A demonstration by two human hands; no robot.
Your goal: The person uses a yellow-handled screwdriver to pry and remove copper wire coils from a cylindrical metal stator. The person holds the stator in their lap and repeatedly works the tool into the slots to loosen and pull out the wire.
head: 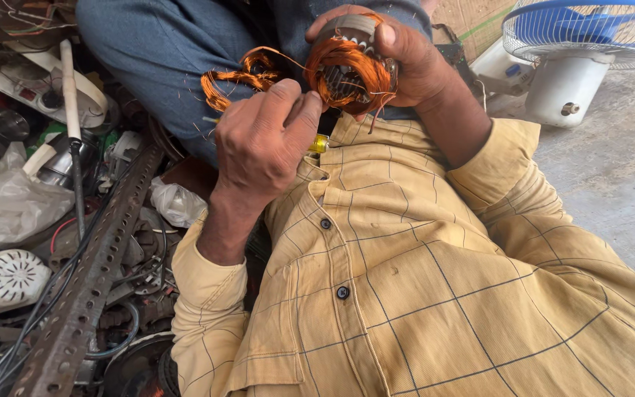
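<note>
1. The right hand [398, 55] was clenched around a motor stator [347, 70], thumb over its top edge; the stator sat in front of the person's lap, above the yellow checked shirt [420, 279].
2. Copper winding wire [350, 59] looped thickly over the stator's face, and a loose, kinked bundle of pulled-out copper wire [240, 77] trailed off to its left against the blue trousers [163, 51].
3. The left hand [266, 140] was closed in a pinch, thumb and forefinger pressed together just below the winding, grasping a strand that was too fine to make out clearly. A small yellow object [320, 142] showed just beside this hand; what it was could not be told.
4. No proper container was in view. A crumpled clear plastic bag [5, 206] lay at the left, its contents not discernible, and a smaller bit of plastic wrap [176, 202] lay near the left forearm.
5. The floor on the left was heaped with scrap: a rusty perforated angle bar [90, 287] running diagonally, dark cables [123, 334], a white vented motor cover [1, 279], and a white-handled tool [70, 95] standing among the parts.
6. On the right, the bare concrete floor [611, 184] carried a white table fan [571, 81] with a blue blade behind a wire grille, well apart from the hands.
</note>
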